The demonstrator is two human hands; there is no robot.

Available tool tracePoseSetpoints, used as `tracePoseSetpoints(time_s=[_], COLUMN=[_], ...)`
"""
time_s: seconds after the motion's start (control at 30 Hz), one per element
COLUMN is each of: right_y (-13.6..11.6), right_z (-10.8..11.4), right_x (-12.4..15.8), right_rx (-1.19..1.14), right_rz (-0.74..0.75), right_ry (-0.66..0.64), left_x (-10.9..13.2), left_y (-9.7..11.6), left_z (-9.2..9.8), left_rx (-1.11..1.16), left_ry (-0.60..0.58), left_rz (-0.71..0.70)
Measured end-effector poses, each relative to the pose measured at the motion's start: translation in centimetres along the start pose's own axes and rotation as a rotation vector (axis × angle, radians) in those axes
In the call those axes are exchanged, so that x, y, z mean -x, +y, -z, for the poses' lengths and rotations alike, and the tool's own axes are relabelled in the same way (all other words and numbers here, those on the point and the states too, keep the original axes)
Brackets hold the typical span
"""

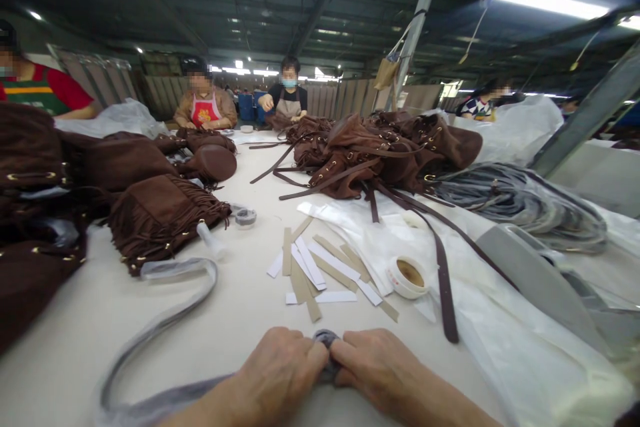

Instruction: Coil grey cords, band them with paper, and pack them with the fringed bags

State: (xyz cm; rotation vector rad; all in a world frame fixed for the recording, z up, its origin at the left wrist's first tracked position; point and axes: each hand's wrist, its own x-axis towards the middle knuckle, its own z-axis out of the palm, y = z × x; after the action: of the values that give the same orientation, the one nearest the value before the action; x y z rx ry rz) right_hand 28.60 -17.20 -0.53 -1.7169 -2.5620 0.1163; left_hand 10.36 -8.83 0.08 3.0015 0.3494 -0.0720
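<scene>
- The left hand (280, 363) and right hand (373, 363) sit at the bottom centre of the frame, knuckles up and fingertips meeting.
- Each grip is clenched on the bunched end of a grey strap (327, 343), which shows between the two hands.
- The rest of the grey strap runs out to the lower left and loops up across the pale bench (75, 320).
- Just above the hands, in the centre, lie scattered strips of white and tan paper (325, 267), with a small tape roll (407, 277) to their right.
- A dark brown strap (443, 280) trails down the right of centre over a clear plastic sheet (500, 333).
- A fringed brown bag (160, 220) lies at centre left, and a heap of brown bags (370, 153) fills the upper centre.
- Across the top of the frame, other people (205, 103) sit at the far end of the bench.
</scene>
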Motion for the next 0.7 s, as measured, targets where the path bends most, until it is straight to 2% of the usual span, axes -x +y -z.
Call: tracePoseSetpoints(time_s=[0.1,0.2,0.3,0.37,0.43,0.5,0.57,0.7], right_y=[-1.1,-1.2,-0.1,0.7,1.2,1.2,0.6,-1.0], right_z=[-1.1,-1.5,-1.2,-0.8,-0.4,0.1,0.4,0.2], right_x=[0.2,0.4,0.6,0.6,0.6,0.5,0.6,0.7], right_rx=[0.026,-0.07,-0.11,-0.102,-0.107,-0.138,-0.156,-0.18], right_rz=[-0.122,-0.127,-0.009,0.045,0.067,0.056,-0.012,-0.218], right_ry=[0.062,0.073,0.02,-0.017,-0.043,-0.059,-0.081,-0.119], left_x=[-0.6,-0.4,0.8,1.4,1.5,1.1,0.3,-0.7], left_y=[1.9,2.4,1.2,0.2,-0.4,-0.3,0.5,2.5], left_z=[-1.4,-2.0,-1.1,0.0,1.0,1.4,1.1,-0.5], left_rx=[0.048,0.123,0.083,-0.018,-0.114,-0.136,-0.079,0.054], left_ry=[-0.04,0.006,0.072,0.094,0.1,0.094,0.083,0.01], left_rz=[0.173,0.203,0.143,0.039,-0.073,-0.114,-0.061,0.142])
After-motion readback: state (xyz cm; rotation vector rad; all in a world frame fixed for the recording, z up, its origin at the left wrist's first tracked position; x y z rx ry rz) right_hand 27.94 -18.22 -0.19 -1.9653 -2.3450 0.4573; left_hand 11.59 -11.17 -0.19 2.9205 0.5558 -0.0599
